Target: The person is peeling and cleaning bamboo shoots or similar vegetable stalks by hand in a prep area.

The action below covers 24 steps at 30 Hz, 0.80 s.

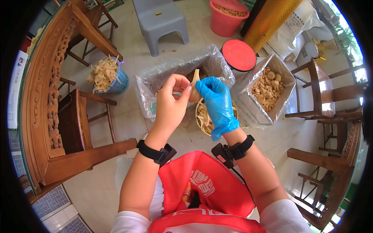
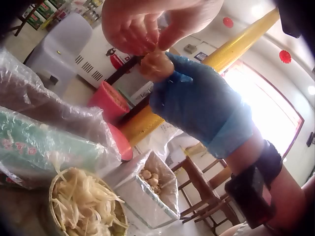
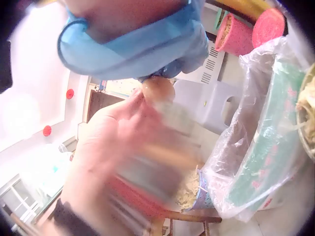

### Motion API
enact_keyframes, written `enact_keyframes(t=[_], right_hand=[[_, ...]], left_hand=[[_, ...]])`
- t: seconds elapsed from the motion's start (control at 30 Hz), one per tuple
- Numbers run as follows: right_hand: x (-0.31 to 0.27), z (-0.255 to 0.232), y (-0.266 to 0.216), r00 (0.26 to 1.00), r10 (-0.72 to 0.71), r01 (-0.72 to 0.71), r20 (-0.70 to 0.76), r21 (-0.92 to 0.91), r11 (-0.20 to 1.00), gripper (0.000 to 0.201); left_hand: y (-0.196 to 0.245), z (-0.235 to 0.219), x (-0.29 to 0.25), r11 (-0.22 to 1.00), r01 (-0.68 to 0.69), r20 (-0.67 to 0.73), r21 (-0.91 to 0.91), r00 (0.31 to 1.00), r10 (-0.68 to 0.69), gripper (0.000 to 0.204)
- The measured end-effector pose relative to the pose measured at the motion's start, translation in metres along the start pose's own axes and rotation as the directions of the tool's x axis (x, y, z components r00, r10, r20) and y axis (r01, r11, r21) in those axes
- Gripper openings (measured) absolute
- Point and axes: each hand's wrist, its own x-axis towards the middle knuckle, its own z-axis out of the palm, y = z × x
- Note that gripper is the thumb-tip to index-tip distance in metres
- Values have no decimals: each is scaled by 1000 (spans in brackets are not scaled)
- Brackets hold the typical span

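A pale garlic bulb [image 1: 195,93] with its stalk pointing up sits between my two hands, above the containers on the floor. My bare left hand [image 1: 173,99] has its fingers curled and its thumb against the bulb's side; in the left wrist view those fingers [image 2: 142,37] pinch its upper end. My right hand [image 1: 217,103], in a thin blue glove, grips the bulb from the other side. Blur covers part of the left hand [image 3: 118,128] in the right wrist view. Below the gloved hand, a round basket [image 2: 52,216] holds pale husks.
A plastic-lined box [image 1: 145,91] stands ahead, and a lined carton [image 1: 243,99] of pale bulbs is at right. A blue basket [image 1: 122,80] of husks is at left. Around them are a grey stool [image 1: 161,19], a red bucket [image 1: 223,23], a red lid [image 1: 239,55] and wooden chairs.
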Motion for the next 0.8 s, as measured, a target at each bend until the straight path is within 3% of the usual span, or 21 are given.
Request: enact_keyframes(t=[0.07, 0.13, 0.2, 0.27, 0.4, 0.47, 0.5, 0.53, 0.6, 0.8], right_hand=[[0, -1, -1, 1000, 13, -12, 17, -15, 1000, 11], [0, -3, 0, 996, -18, 17, 86, 21, 1000, 12], [0, -5, -2, 995, -18, 21, 94, -34, 999, 12], [-1, -4, -1, 995, -16, 25, 101, -89, 996, 12], [-5, 3, 6, 996, -92, 93, 14, -78, 993, 13], [-5, 4, 4, 993, -115, 113, -15, -106, 988, 14], [-4, 4, 3, 996, -88, 88, -28, -30, 996, 14], [-3, 3, 2, 997, -61, 63, -39, 45, 997, 15], [-1, 1, 7, 997, -67, 68, -32, 33, 997, 16], [-2, 3, 0, 991, 96, -67, -93, 281, 957, 17]], left_hand=[[1, -1, 0, 1000, -3, -30, 11, 1000, 4, 6], [-5, -2, 0, 996, 87, 87, -31, 993, -84, 11], [-7, -3, 1, 996, 81, 86, -33, 993, -78, 12], [-4, -5, 1, 990, -43, 45, 133, 998, 38, 11], [-5, 6, -5, 990, -87, -14, 109, 996, 89, 12], [-7, 10, -6, 999, -31, -138, -27, 990, 27, 11], [-5, 6, -6, 998, 51, -138, -20, 989, -54, 12], [-6, 5, -5, 999, 50, -137, -20, 989, -53, 12], [-10, 2, -1, 941, 7, -138, -338, 989, -57, 12], [-5, 1, -3, 855, 109, -77, -507, 982, -171, 12]])
